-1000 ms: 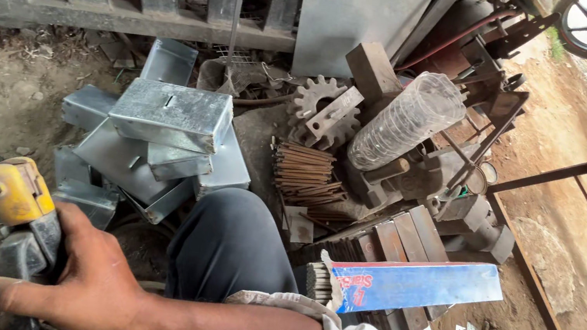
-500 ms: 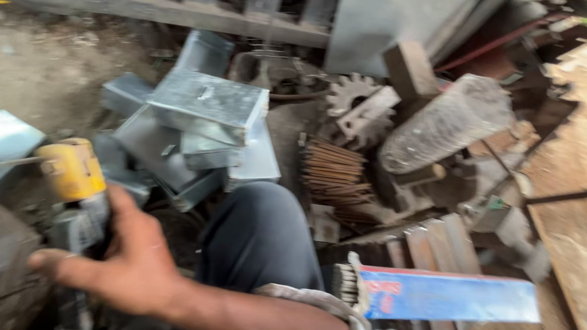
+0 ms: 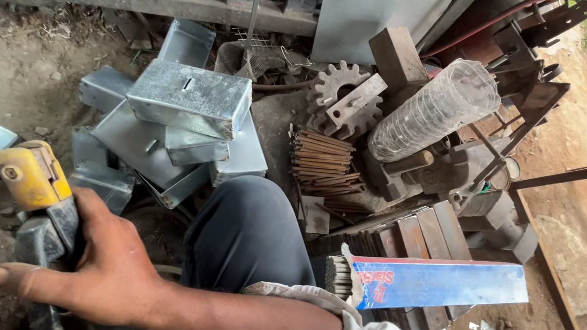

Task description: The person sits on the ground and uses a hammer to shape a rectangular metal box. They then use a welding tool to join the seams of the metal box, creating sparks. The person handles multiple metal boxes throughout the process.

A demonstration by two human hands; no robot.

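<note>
dirt floor; hand gripping yellow-headed tool

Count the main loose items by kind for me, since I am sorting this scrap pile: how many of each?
Yellow-headed electrode holder gripped by a hand: 1
Rusty toothed steel gear wheel: 1
Clear ribbed plastic bottle: 1
Blue and red cardboard box of welding rods: 1
Loose bundle of rusty welding rods: 1
Total: 5
</note>
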